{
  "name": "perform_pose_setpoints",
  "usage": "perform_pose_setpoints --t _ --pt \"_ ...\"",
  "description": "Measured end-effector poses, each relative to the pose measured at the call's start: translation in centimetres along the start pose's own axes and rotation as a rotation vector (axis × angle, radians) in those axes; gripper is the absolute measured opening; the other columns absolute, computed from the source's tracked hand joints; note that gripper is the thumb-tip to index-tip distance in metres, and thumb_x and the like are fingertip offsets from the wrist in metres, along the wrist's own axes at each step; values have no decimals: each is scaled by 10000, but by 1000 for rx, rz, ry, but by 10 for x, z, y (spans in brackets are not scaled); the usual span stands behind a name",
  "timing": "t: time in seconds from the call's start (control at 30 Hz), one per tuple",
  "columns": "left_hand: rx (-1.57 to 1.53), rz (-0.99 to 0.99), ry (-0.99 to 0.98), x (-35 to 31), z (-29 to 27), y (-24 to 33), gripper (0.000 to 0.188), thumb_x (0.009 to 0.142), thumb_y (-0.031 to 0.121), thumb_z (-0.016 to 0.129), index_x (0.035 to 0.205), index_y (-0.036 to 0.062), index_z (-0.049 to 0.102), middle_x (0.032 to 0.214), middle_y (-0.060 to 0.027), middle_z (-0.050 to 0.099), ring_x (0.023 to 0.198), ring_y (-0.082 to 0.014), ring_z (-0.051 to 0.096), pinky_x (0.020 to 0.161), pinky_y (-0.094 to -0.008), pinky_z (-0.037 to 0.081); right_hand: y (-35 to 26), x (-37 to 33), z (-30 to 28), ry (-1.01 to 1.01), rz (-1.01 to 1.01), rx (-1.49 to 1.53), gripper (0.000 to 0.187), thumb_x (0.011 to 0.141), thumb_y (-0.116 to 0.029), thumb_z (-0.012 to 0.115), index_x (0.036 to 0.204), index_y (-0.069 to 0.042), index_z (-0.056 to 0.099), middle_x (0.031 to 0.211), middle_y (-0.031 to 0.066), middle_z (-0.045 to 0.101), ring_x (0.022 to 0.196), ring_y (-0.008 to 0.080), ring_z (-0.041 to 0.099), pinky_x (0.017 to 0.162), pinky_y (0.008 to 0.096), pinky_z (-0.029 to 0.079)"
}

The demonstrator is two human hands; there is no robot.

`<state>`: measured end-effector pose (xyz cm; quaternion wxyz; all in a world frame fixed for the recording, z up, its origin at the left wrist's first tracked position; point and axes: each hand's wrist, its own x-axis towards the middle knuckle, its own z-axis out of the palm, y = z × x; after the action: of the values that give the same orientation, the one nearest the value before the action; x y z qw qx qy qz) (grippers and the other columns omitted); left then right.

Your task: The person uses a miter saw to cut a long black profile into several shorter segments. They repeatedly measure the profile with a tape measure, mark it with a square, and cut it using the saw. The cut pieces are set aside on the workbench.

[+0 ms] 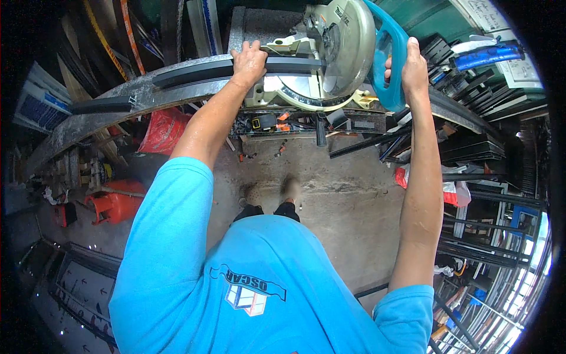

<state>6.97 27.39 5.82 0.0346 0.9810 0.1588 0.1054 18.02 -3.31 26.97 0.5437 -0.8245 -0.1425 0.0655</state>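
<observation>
A miter saw [348,47] with a cream guard and round base stands on the long bench. My right hand [414,71] is wrapped round its teal handle [389,65]. To the left, my left hand [250,64] grips a long black metal profile [197,75], which lies along the bench against the saw's fence. The profile's right end reaches under the blade guard, where the blade is mostly hidden. A shorter black profile piece [101,105] rests farther left on the bench.
Below the saw, a shelf holds a yellow-and-black tape measure [264,123] and small tools. An orange gas cylinder [116,202] and a red sack [164,131] stand at left. Racks of dark profiles [489,236] line the right; more lengths [177,29] lean behind the bench.
</observation>
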Motion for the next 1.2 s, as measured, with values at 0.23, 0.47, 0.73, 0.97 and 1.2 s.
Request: perform_pose_setpoints --t 0.23,0.47,0.73,0.97,1.2 --pt "-130 1 0 -1 -2 0 279 729 144 856 998 129 785 1227 -77 558 1253 -327 508 986 -592 517 1 3 -1 12 -29 -31 687 1068 -585 310 961 5 645 727 110 651 577 186 635 557 356 530" --pt "-166 6 13 -8 -1 -18 358 705 161 882 1047 139 781 1287 -92 536 1291 -346 479 966 -562 544 -1 8 0 17 -31 -60 717 1069 -573 303 1018 56 644 732 150 669 566 219 657 527 383 542" --pt "-330 85 36 -40 -67 -63 397 793 320 825 1112 95 751 1123 -126 705 1066 -342 657 869 -468 526 -15 15 -2 0 24 -3 712 1053 -606 340 1082 36 646 814 190 696 683 283 697 648 414 561" --pt "-777 157 30 -82 -160 -63 372 807 111 831 1143 -2 721 979 -131 772 873 -131 691 781 -325 545 -14 -28 13 549 -995 -482 245 912 -227 664 1030 -12 675 1152 212 629 1081 384 615 956 473 484" --pt "-1133 178 -72 -123 -177 -46 365 806 48 830 1147 -29 726 978 -20 745 884 -76 636 813 -277 538 -23 -137 52 145 -628 105 183 917 -185 730 950 -8 696 976 109 680 938 193 645 837 333 514"
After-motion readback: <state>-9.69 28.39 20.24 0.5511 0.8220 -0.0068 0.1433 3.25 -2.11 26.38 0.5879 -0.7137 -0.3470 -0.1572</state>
